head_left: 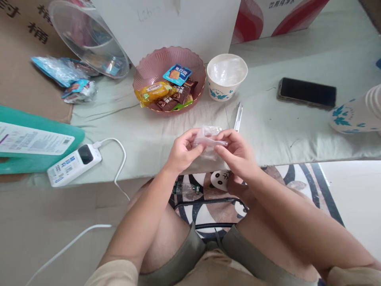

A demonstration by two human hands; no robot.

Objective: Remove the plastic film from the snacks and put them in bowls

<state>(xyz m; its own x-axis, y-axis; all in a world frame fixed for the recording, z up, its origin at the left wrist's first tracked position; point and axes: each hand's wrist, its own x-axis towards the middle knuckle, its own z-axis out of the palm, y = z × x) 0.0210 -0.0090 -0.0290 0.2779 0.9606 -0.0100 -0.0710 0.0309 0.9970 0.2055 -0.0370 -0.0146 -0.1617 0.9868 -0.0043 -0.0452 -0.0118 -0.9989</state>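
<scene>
Packets (59, 71) lie at ten o'clock from the clear plastic wrapper (206, 139), a white power bank (70, 167) at nine, and a pink bowl (149, 67) of snacks (156, 91) at eleven. The left hand (183, 151) pinches the wrapper's left side between thumb and fingers; the right hand (239, 154) pinches its right end, holding it at the near edge of the bench (268, 135). A paper cup (220, 92) stands just past twelve, a white cutter (238, 117) lies past one, a phone (308, 93) at two, and stacked cups (357, 111) sit towards three.

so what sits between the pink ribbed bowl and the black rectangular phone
In the head view, a white paper cup with blue leaves, crumpled clear plastic inside.
</scene>
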